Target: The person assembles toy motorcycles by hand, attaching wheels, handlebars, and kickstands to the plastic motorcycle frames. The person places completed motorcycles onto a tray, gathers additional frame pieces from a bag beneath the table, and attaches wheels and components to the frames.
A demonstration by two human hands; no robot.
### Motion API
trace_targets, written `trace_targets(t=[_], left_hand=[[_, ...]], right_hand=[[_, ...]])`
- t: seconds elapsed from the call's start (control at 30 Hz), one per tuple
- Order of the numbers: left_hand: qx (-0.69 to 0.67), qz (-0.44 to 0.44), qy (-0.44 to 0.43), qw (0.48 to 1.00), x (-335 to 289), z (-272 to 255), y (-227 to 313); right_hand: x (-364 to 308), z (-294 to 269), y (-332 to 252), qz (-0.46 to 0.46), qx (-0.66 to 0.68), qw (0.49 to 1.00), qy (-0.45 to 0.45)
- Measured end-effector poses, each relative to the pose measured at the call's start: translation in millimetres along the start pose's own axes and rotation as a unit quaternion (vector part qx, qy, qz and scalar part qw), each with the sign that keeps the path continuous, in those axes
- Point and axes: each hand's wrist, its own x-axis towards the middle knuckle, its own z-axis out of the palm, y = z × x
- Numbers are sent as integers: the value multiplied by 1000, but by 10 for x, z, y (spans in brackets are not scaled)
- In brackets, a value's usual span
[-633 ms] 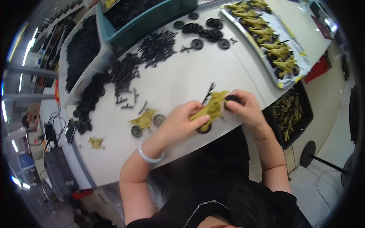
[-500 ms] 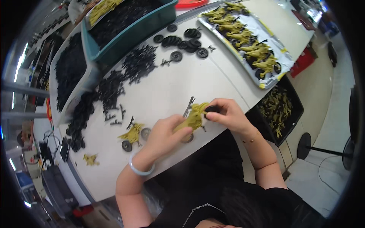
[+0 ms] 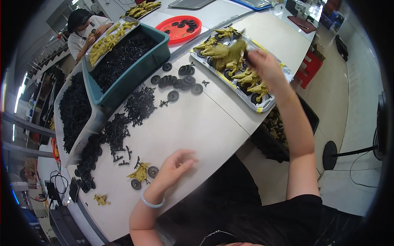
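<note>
**A full tray, a blurred toy, and little room to set it down**

The white tabletop (image 3: pixel 193 135) carries everything, and the risks lie at its right edge. There the metal tray (image 3: pixel 262 107) sits directly under the right hand (image 3: pixel 264 67), and it is already packed with olive-yellow wheeled toy cannons (image 3: pixel 250 78). One corner of the tray reaches the tabletop's rim, above a dark bin (image 3: pixel 283 131) on the floor below the forearm. A push from the lowering hand could, by this judgement, shove the tray outward or tip a finished piece over the side.

The right hand is closed around an assembled toy cannon (image 3: pixel 232 51), held just above the tray's far rows. The toy is blurred, so how firm the grip is cannot be told. A loose hold could drop it onto its neighbours and knock their black wheels off.

The left hand (image 3: pixel 174 166) rests with fingers spread and nothing in it, just right of a half-built cannon (image 3: pixel 141 174). A sideways sweep could roll that piece away.

Beyond it, up and to the left, loose black axle parts (image 3: pixel 137 106) and black wheels (image 3: pixel 180 82) lie scattered; a dragged wrist could scatter them further.
</note>
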Motion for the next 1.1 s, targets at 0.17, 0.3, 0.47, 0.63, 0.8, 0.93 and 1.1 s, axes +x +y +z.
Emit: trace_targets(t=[0.17,0.3,0.47,0.63,0.8,0.93,1.1], left_hand=[[114,-49,-22,992,68,60,-53],[85,-82,-16,993,74,22,-46],[70,-118,-9,991,90,12,45],[77,-120,-7,990,58,-17,53],[65,-99,-14,993,111,4,16],[36,-82,5,996,37,-15,-50],[121,-10,-25,992,93,-47,-3]], right_hand=[[1404,-1002,412,43,-108,979,168],[1798,-1241,673,123,-178,960,180],[1970,-1142,791,207,-126,962,129],[2059,-858,756,233,-271,929,99],[2301,-1159,990,172,-289,938,87],[2423,-1028,1153,123,-489,862,49],[2606,-1383,1161,27,-638,767,66]])
